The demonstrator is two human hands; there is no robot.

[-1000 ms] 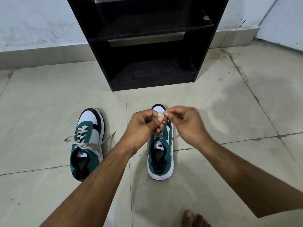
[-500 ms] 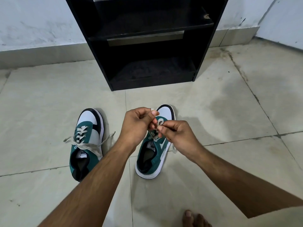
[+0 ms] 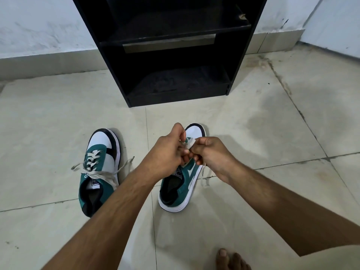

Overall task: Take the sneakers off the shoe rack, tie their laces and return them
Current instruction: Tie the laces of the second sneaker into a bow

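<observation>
Two teal, white and black sneakers lie on the tiled floor in front of a black shoe rack (image 3: 241,61). The left sneaker (image 3: 99,168) rests flat with its cream laces spread loose to both sides. The right sneaker (image 3: 182,184) is tilted, toe pointing to the rack. Above its tongue my left hand (image 3: 167,152) and my right hand (image 3: 211,155) meet, both pinching its cream lace (image 3: 190,142) between thumb and fingers. A free lace end hangs down on the shoe's right side. My hands hide most of the lacing.
The rack's two visible shelves hold no shoes; it stands against a pale wall with a tiled skirting. My bare foot (image 3: 231,260) shows at the bottom edge. Open floor tiles (image 3: 272,129) lie to the right and left of the shoes.
The right sneaker has swung from straight to tilted, heel to the left. Both hands stay pinched on its lace; the right hand dropped lower, then stayed close against the left.
</observation>
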